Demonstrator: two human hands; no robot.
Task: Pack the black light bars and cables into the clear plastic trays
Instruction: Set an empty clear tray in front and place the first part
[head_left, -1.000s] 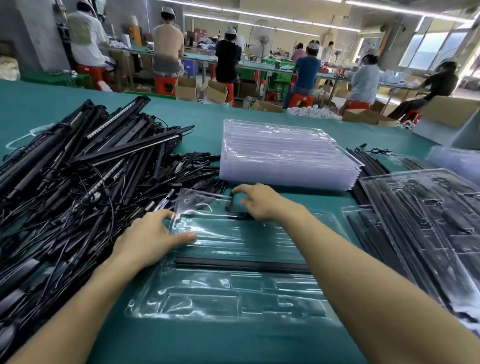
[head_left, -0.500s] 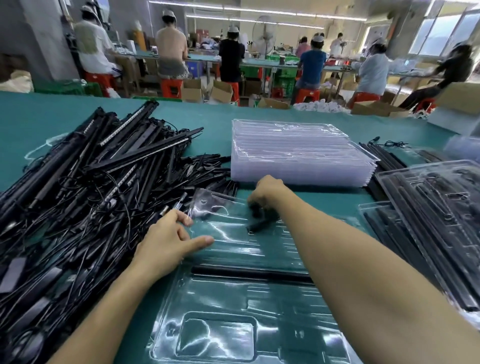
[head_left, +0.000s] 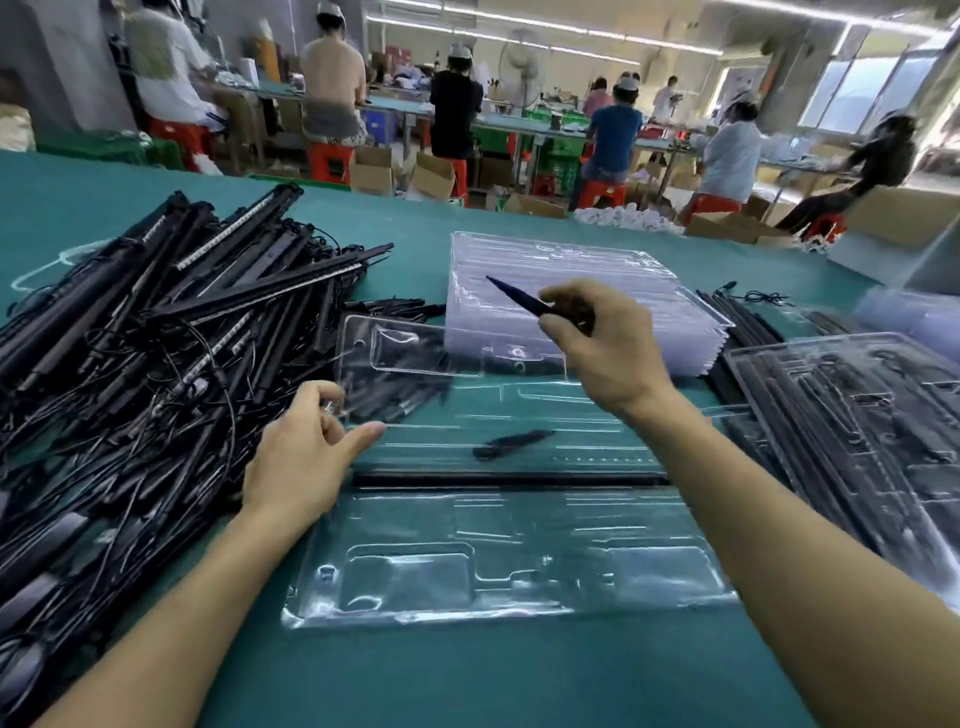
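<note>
a worker's right hand (head_left: 602, 353) pinches a slim black piece (head_left: 519, 300) in the air above the clear tray (head_left: 519, 571) on the green table (head_left: 467, 675). the left hand (head_left: 306, 452) sits at the tray's left edge, fingers curled, thumb out; whether it grips the plastic is unclear. one bar (head_left: 509, 479) lies in the tray's centre slot, a loose piece (head_left: 511, 444) just beyond it. the pile (head_left: 156, 338) of bars and cables lies to the left.

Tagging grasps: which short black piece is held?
The short black piece pinched in the right hand, raised before the tray stack; the other piece lies in the open tray.
</note>
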